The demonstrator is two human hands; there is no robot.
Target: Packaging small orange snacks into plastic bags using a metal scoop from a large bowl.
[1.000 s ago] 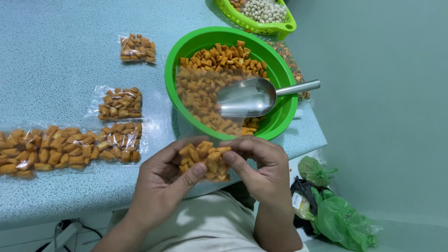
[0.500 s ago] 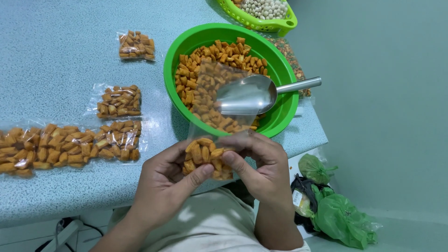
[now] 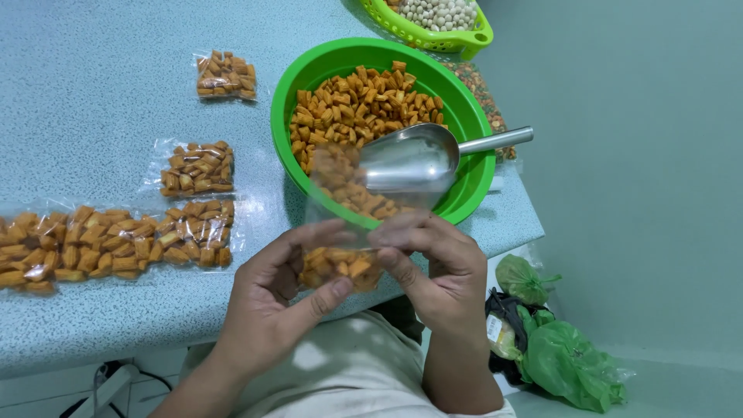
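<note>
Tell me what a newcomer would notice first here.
Probably the green bowl of orange snacks at centre, a metal scoop resting in it. Below it, the left hand and right hand hold a clear bag of the same snacks. Filled packets lie along the table's left.

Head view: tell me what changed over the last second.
Both hands, left hand and right hand, kept hold of the small clear bag of orange snacks; its open top now stands stretched upward. The green bowl, metal scoop and filled bags stayed put.
</note>
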